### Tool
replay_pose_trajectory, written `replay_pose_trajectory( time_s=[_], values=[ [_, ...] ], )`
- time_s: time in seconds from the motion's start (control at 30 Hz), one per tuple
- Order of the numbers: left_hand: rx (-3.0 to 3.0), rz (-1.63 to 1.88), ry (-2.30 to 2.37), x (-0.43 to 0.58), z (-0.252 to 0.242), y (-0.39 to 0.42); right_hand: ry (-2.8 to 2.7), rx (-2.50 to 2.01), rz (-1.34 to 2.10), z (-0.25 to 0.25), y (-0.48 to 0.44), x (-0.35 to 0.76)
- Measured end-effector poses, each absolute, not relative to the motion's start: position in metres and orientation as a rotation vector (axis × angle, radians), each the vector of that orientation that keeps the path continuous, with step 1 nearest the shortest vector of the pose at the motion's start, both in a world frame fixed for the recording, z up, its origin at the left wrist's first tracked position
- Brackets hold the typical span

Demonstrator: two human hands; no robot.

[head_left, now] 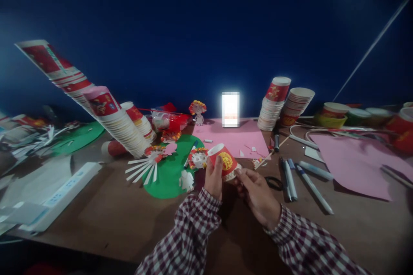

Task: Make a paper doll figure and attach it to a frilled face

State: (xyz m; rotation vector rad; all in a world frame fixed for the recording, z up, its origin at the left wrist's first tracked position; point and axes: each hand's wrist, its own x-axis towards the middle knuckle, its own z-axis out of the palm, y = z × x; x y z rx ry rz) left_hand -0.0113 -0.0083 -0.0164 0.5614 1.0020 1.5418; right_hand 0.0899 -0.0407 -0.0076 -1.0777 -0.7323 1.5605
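Observation:
A red and white paper cup with a yellow round print is held tilted above the table, its one end facing up and left. My left hand is closed around its left side, thumb on the red surface. My right hand is pinched at the cup's lower right end; whether it grips the edge or some small piece there is hard to make out. Just left of the cup lies a paper figure with red and yellow fringe, partly behind my left hand. A white paper cutout rests on a green sheet.
Tall stacks of paper cups lean at the left and stand at the back right. Several markers and black scissors handles lie to the right. Pink sheets cover parts of the table. A power strip is at left.

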Motion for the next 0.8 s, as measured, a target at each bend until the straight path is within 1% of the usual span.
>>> replay_pose_trajectory(
  time_s=[0.6, 0.8],
  values=[
    [0.659, 1.561, 1.034, -0.020, -0.015, -0.005, -0.804, -1.109, 1.573, -0.002, -0.050, 0.088],
    [0.746, 1.641, 1.068, -0.024, -0.017, -0.006, -0.722, -1.052, 1.699, 0.001, -0.050, 0.090]
  ],
)
